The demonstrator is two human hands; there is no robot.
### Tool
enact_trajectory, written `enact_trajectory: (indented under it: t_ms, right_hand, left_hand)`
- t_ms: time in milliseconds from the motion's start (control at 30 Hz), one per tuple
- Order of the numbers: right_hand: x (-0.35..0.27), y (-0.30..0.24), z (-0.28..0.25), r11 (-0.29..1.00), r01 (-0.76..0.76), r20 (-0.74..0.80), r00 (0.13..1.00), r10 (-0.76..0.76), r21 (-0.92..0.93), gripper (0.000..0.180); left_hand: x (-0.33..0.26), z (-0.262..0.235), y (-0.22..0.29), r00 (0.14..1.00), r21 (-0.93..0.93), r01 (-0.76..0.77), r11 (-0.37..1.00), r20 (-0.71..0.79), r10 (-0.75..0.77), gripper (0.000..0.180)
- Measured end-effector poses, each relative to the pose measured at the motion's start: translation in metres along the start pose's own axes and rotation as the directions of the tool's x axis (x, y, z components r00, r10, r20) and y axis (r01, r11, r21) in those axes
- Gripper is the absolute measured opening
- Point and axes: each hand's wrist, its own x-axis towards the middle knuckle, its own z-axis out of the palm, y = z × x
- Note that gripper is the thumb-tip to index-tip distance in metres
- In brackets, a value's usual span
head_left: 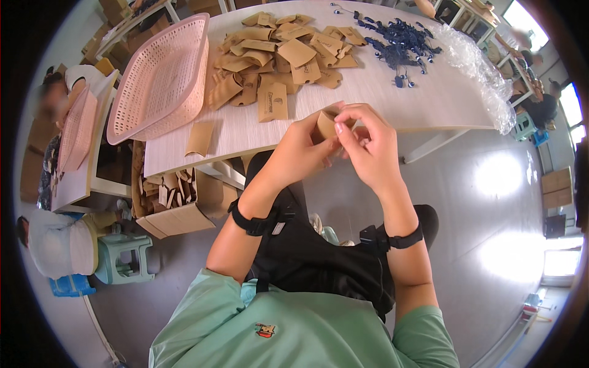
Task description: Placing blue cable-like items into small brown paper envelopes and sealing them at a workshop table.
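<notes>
One brown carton (326,127) at near edge of table (438,105); left hand (300,146) grips side, right hand (372,140) pinches rim; step apparently opening or folding; next move likely needs steady left grip.

- A see-through, bubbly plastic sheet (475,64) is lying on the right end of the big table (457,110) and hanging over its edge.
- On the left, a person (61,242) in a pale top and tan pants is sitting down.
- A light green stool (126,257) is standing on the gray floor (472,214), and a blue stool (70,285) is standing near it.
- A pink basket (76,129) is resting on the side table (101,132) at the far left.
- At the right, bright windows (572,110) are shining, and big white light spots (500,175) are glowing on the floor.
- Brown cartons (556,187) are standing near the right wall.
</notes>
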Motion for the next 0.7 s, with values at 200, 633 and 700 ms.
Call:
enact_trajectory:
  t_ms: [200, 633, 700]
  right_hand:
    - [-0.023, -0.015, 0.002, 0.922, 0.218, -0.058, 0.967, -0.249, -0.321, 0.009]
    - [-0.040, 0.002, 0.014, 0.993, 0.107, 0.003, 0.994, -0.107, -0.054, 0.012]
    - [-0.042, 0.002, 0.015, 0.994, 0.091, 0.020, 0.996, -0.090, -0.058, 0.012]
  left_hand:
    - [-0.035, 0.017, -0.003, 1.000, 0.010, 0.000, 1.000, 0.000, 0.000, 0.032]
    - [-0.058, 0.029, -0.013, 0.964, 0.594, -0.142, 0.792, -0.099, 0.247, 0.044]
    - [-0.059, 0.027, -0.017, 0.966, 0.603, -0.145, 0.784, -0.086, 0.245, 0.045]
